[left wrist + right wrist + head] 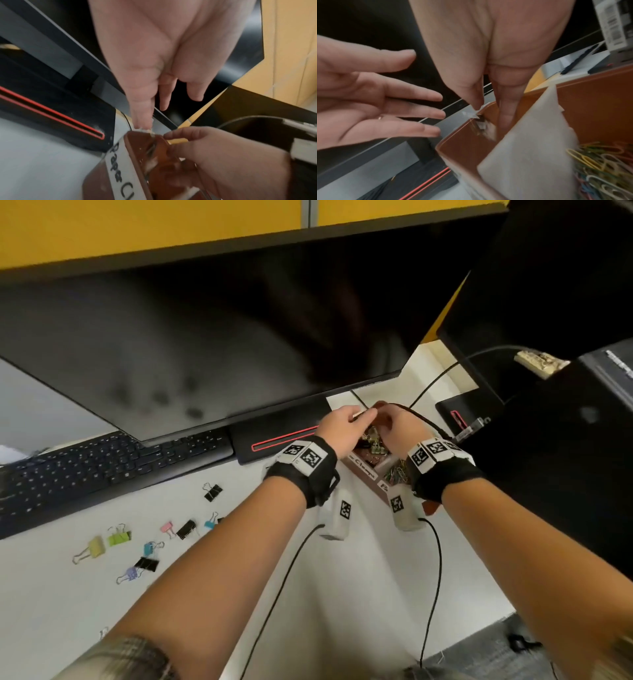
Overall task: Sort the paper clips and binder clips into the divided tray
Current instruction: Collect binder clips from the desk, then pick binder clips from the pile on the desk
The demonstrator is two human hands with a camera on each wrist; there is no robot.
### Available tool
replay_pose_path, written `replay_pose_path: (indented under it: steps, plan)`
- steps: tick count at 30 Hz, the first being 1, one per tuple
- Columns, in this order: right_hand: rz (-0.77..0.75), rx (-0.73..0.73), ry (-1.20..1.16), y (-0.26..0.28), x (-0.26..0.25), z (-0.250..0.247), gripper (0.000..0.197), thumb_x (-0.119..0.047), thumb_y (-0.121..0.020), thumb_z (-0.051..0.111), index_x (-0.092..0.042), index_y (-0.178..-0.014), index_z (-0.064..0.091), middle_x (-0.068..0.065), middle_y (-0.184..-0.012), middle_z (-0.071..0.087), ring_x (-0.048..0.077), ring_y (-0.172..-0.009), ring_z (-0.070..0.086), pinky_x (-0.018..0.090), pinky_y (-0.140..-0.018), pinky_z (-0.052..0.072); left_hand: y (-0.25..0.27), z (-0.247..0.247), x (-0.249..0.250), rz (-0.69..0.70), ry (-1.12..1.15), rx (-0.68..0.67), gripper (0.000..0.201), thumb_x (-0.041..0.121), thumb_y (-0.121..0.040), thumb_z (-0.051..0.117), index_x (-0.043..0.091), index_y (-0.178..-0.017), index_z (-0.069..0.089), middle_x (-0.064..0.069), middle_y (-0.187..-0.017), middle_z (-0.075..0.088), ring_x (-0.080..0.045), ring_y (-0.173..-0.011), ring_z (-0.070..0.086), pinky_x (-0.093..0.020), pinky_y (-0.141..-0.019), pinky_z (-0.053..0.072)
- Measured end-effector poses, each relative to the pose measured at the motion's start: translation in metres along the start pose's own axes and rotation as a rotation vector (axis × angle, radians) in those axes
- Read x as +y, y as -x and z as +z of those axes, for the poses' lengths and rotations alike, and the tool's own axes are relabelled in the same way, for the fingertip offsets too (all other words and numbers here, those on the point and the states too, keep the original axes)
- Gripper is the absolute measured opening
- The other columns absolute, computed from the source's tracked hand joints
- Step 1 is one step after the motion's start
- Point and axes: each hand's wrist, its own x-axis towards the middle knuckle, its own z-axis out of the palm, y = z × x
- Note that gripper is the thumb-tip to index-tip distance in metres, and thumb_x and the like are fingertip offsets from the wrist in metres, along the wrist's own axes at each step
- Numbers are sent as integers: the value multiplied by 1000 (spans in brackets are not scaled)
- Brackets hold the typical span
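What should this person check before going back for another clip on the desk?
1. Left hand free: ok, fingers straight, holding nothing.
2. Right hand free: cannot tell, fingers reach into the tray corner.
3. Paper clips in their own compartment: ok, behind the white divider.
4. Binder clips all sorted: not ok, several lie loose on the desk.
5. Tray labels readable: ok.

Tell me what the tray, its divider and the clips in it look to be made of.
Tray: smooth brown plastic by the look of it, with rounded corners and a soft sheen.
Divider: matte white paper or thin card, creased and slanting.
Paper clips: bent wire, seemingly colour-coated.
Binder clips on the desk: apparently painted sheet metal with wire handles.
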Motion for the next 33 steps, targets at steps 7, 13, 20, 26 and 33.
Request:
replay_pose_path:
  steps: [7,13,20,26,33]
  plan:
    - [-429,137,-206,13,-27,48,28,-3,-86,50,-15,-109,61,2,-100,53,15,-81,52,32,-88,46,80,-87,-83,62,-101,356,18,22,-84,65,19,-102,67,3,-103,59,-12,-96,59,-25,-91,46]
    - [-639,-389,-58,62,-90,130,42,-23,-83,66,-24,-122,52,-3,-105,47,10,-84,48,36,-92,46,206,-160,-216,-301,-324,624,20,20,-81,68,19,-99,59,2,-101,47,-23,-94,55,-42,-82,51]
    - [-690,-672,134,121,-146,212,58,-30,-83,65,-30,-134,37,5,-136,36,26,-121,46,40,-101,43,296,-188,-309,-629,-253,447,44,26,-67,81,19,-103,57,-3,-100,48,-21,-88,53,-34,-83,47]
    - [-634,-582,103,140,-176,257,44,-19,-89,58,-20,-132,48,5,-129,41,23,-114,50,34,-98,45,304,-189,-327,-514,-333,370,23,13,-73,74,20,-87,58,0,-86,52,-13,-73,50,-20,-72,39]
    - [-561,-466,103,149,-173,272,22,-14,-91,53,-15,-111,62,6,-111,58,21,-107,52,29,-94,41,296,-204,-327,-399,-342,285,30,5,-71,64,31,-67,49,11,-76,48,-3,-68,45,-3,-60,32]
